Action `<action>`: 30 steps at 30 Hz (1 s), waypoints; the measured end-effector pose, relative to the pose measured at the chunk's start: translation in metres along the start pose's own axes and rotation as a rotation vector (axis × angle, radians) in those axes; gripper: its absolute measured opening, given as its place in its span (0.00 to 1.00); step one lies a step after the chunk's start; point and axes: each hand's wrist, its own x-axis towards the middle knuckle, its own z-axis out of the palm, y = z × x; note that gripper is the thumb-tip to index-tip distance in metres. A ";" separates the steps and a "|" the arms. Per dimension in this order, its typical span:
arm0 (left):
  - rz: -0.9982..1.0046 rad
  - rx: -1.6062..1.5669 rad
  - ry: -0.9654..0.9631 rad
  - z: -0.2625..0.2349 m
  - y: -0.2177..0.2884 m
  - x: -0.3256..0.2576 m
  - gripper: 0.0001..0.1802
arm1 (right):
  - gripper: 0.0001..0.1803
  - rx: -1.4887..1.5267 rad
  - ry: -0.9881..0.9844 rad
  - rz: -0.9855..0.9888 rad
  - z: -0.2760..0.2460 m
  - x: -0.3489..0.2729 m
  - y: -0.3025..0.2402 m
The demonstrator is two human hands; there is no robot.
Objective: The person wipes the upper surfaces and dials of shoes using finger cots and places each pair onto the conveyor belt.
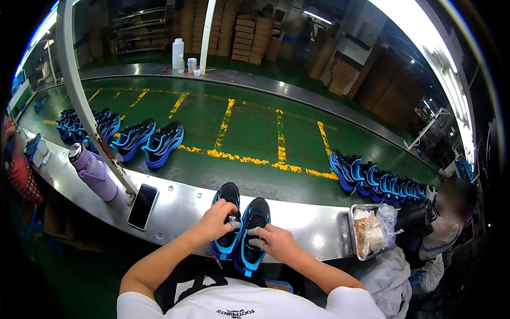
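Observation:
Two black sneakers with bright blue trim stand side by side in front of me, toes pointing away, on the metal ledge at its near edge. My left hand is closed on the left sneaker, fingers bent over its lace area. Around the side of the right sneaker, my right hand is closed, with its fingertips at the shoe's opening. Pale covers wrap some fingertips on both hands. What the fingers pinch inside the shoes is partly hidden.
A green conveyor belt with yellow marks carries black-blue sneakers at left and a row at right. On the ledge are a purple bottle, a phone and a tray of plastic-wrapped items. A co-worker sits at right.

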 end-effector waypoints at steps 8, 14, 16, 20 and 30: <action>0.050 -0.053 -0.105 -0.002 0.003 -0.003 0.19 | 0.19 -0.029 0.135 -0.048 0.010 -0.008 0.009; 0.023 -0.025 -0.025 0.016 -0.006 0.007 0.18 | 0.20 0.153 -0.024 -0.154 -0.011 0.007 0.029; 0.056 -0.101 -0.071 0.018 -0.015 0.008 0.21 | 0.19 0.217 0.008 -0.124 -0.001 0.000 0.033; 0.004 -0.017 0.044 0.011 0.011 -0.008 0.23 | 0.17 0.061 0.164 -0.012 0.005 -0.011 0.017; 0.262 0.306 0.196 0.007 0.030 -0.019 0.17 | 0.18 0.116 0.016 0.126 0.005 -0.005 0.014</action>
